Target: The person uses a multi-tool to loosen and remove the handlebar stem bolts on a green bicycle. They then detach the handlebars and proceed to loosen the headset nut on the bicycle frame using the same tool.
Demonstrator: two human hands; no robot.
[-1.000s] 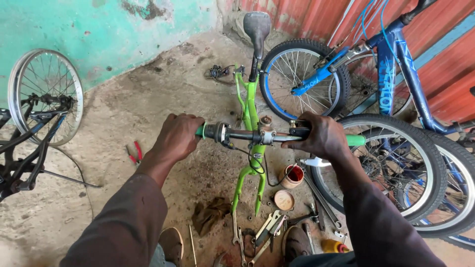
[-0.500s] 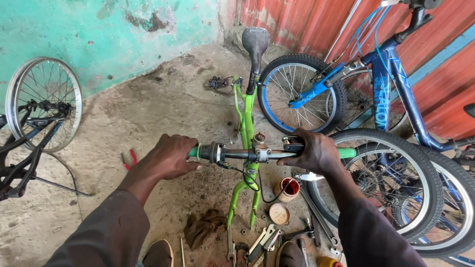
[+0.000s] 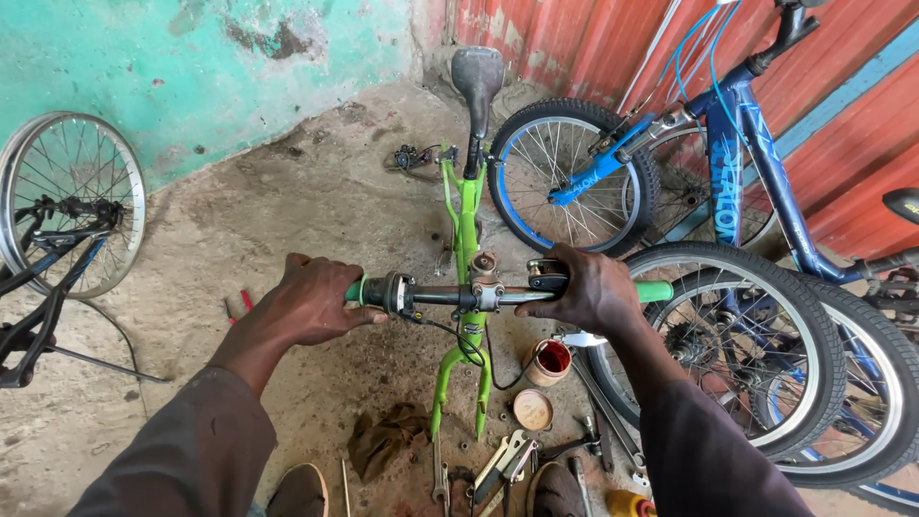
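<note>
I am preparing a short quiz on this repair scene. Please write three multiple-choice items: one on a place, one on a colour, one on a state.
1. Where does the small open tin lie?
A. on the saddle
B. on the floor beside the fork
C. in the left hand

2. What colour is the frame under the handlebar?
A. green
B. white
C. black

3. How do the hands stand?
A. both closed on the handlebar
B. both open in the air
C. one holding pliers

Answers: 1 B, the open tin sits on the ground by the fork. 2 A, the frame is bright green. 3 A, the left hand and right hand each wrap the handlebar.
</note>
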